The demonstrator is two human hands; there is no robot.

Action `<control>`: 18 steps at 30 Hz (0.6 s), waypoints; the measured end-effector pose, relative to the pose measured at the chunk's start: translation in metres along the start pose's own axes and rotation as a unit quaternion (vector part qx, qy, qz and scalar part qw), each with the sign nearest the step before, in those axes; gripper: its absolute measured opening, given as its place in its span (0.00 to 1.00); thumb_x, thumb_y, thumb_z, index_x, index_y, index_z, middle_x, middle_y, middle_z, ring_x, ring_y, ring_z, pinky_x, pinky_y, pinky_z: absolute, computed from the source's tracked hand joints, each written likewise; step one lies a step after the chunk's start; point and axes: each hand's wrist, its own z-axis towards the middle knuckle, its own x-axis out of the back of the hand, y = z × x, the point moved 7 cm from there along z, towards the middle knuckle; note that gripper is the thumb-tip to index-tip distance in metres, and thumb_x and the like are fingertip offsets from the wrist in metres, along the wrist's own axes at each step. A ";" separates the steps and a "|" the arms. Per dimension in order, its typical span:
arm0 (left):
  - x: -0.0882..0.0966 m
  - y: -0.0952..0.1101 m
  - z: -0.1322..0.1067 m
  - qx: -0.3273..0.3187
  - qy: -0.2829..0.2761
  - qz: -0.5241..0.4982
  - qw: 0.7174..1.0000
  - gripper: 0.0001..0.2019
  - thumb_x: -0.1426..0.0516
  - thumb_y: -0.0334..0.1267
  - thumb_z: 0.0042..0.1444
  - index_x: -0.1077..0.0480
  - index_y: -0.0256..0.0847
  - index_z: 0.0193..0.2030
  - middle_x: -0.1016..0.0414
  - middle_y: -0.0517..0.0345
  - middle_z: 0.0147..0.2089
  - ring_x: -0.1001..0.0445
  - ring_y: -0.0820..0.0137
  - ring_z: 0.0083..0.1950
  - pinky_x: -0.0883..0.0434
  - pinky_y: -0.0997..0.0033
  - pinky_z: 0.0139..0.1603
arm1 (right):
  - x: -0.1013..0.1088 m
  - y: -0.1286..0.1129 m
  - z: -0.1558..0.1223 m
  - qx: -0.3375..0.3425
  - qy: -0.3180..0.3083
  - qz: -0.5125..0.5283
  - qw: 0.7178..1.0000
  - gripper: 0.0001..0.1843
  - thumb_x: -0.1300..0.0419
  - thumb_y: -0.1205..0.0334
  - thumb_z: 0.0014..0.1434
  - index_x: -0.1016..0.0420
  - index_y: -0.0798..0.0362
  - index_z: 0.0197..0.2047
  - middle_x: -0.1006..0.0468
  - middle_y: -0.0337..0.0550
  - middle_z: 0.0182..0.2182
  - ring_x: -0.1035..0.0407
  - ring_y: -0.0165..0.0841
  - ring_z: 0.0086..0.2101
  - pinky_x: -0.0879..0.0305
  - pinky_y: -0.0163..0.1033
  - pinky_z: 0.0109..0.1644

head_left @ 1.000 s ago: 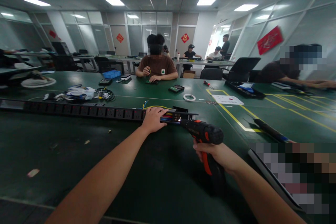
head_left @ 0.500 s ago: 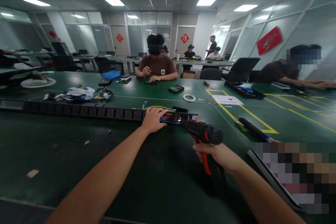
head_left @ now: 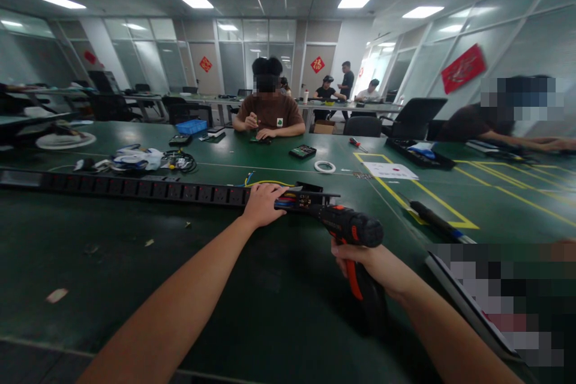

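Observation:
My left hand [head_left: 262,204] is closed over the right end of a long black power strip [head_left: 135,188] that lies across the green table [head_left: 112,252]. Coloured wires [head_left: 265,182] stick out of that open end. My right hand [head_left: 366,261] grips the handle of a black and orange cordless drill [head_left: 348,228]. The drill's tip points at the strip's end, just right of my left hand.
A person sits across the table working on a small part; another leans over the table at the right. A white tape roll [head_left: 324,166], a paper sheet [head_left: 390,170], a dark rod-like tool [head_left: 438,225], cable bundles [head_left: 144,159] and a blue bin [head_left: 191,126] lie around.
My hands and the drill have barely moved. The dark tool at the right shifted left, and a person in the background has walked left.

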 end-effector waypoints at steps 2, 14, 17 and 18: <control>0.001 0.000 0.000 0.000 0.000 0.002 1.000 0.34 0.32 0.50 0.50 0.32 0.53 0.65 0.27 0.55 0.61 0.33 0.53 0.63 0.44 0.48 0.65 | -0.001 -0.001 0.000 -0.003 -0.002 0.002 1.000 0.10 0.34 0.55 0.51 0.27 0.52 0.31 0.27 0.37 0.22 0.32 0.33 0.25 0.36 0.39 0.33; 0.000 0.000 -0.001 0.000 0.003 0.002 1.000 0.34 0.32 0.49 0.50 0.32 0.53 0.65 0.27 0.55 0.61 0.33 0.53 0.63 0.44 0.49 0.65 | -0.001 0.000 0.001 0.003 0.006 -0.002 1.000 0.11 0.33 0.54 0.52 0.26 0.53 0.32 0.28 0.37 0.22 0.33 0.33 0.25 0.38 0.38 0.32; 0.000 0.000 -0.001 0.000 0.002 0.001 1.000 0.34 0.32 0.49 0.50 0.32 0.54 0.65 0.27 0.55 0.61 0.33 0.53 0.63 0.43 0.49 0.64 | -0.001 0.001 0.001 0.008 0.004 0.001 1.000 0.11 0.34 0.55 0.53 0.27 0.53 0.30 0.27 0.37 0.22 0.33 0.33 0.25 0.37 0.38 0.33; 0.000 0.000 0.000 0.000 0.002 0.000 1.000 0.34 0.32 0.50 0.50 0.32 0.54 0.65 0.27 0.54 0.61 0.33 0.53 0.63 0.43 0.48 0.64 | -0.001 0.001 0.001 0.009 0.004 0.001 1.000 0.11 0.34 0.55 0.53 0.27 0.53 0.30 0.27 0.37 0.22 0.33 0.33 0.26 0.37 0.39 0.33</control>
